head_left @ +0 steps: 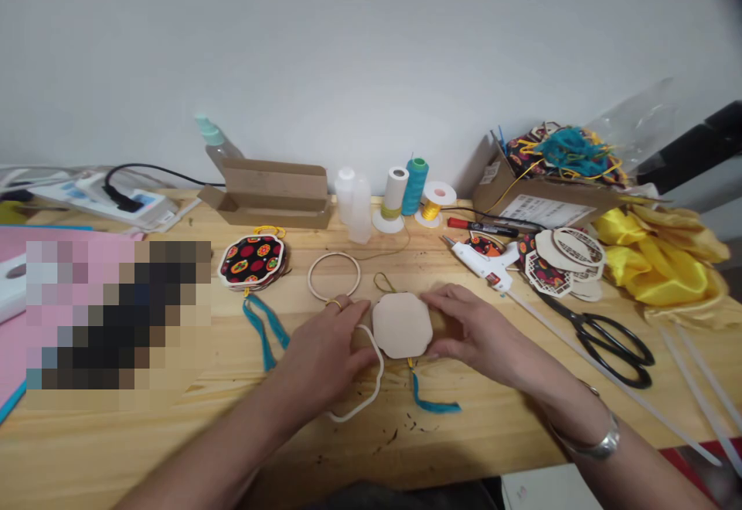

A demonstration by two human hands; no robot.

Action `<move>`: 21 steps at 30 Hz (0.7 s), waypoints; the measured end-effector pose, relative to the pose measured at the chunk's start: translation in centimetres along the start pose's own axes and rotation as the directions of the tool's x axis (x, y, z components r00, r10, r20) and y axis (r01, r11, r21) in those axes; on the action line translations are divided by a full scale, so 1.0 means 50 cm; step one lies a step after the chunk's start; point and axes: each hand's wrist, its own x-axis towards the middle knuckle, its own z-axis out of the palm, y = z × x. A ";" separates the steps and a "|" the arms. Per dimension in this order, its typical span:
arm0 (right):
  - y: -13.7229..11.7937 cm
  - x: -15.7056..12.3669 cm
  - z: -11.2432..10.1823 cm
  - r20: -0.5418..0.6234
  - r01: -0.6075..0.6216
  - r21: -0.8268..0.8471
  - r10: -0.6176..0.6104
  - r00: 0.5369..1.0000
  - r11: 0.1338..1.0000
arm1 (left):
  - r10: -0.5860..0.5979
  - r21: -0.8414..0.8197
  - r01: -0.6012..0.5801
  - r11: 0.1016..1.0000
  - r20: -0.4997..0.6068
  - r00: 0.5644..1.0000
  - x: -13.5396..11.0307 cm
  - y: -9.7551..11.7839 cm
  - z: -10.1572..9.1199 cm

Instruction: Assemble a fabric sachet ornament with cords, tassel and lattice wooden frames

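A pale octagonal wooden plaque [402, 326] lies blank side up before me, with a loop of cord above it and a teal tassel [434, 405] hanging from its lower edge. My left hand [328, 351] has its fingertips and thumb at the plaque's left edge. At the right edge, the curved fingers and thumb of my right hand [472, 332] grip the plaque. Under and beside my left hand is a thin scalloped wooden frame [378, 386], partly hidden by it. Just beyond that hand lies a round wooden ring [310, 282].
Patterned octagonal pieces [252, 260] with a tassel sit left. A cardboard box [275, 209], bottles [359, 212] and thread spools [415, 185] line the wall. To the right are a glue gun [481, 263], black scissors [614, 344], cut-out wooden shapes [571, 255] and yellow fabric [655, 263].
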 end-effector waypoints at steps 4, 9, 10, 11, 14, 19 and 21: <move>-0.006 0.003 0.000 -0.009 0.007 -0.022 -0.007 1.000 1.000 | 0.016 -0.008 -0.016 1.000 -0.006 1.000 0.002 0.005 0.004; -0.005 0.001 0.004 -0.013 0.008 -0.064 -0.009 1.000 0.998 | 0.012 0.023 -0.012 1.000 -0.002 1.000 0.002 0.006 0.009; -0.005 0.001 0.005 -0.014 0.005 -0.071 -0.006 1.000 0.997 | 0.010 0.033 -0.010 0.999 0.000 1.000 0.002 0.006 0.010; -0.005 0.000 0.006 -0.016 0.002 -0.074 -0.003 1.000 0.997 | 0.011 0.044 -0.012 0.999 0.005 1.000 0.002 0.006 0.011; -0.005 0.000 0.008 -0.036 -0.004 -0.077 0.001 0.999 0.997 | 0.021 0.075 -0.020 0.997 -0.006 1.000 0.001 0.006 0.014; -0.010 0.003 0.014 -0.050 0.037 -0.093 -0.042 0.998 0.995 | 0.076 0.075 -0.074 0.994 -0.032 0.997 0.001 0.006 0.017; -0.012 0.004 0.015 -0.045 0.061 -0.088 -0.065 0.997 0.994 | 0.069 0.064 -0.069 0.996 -0.002 0.998 0.003 0.004 0.017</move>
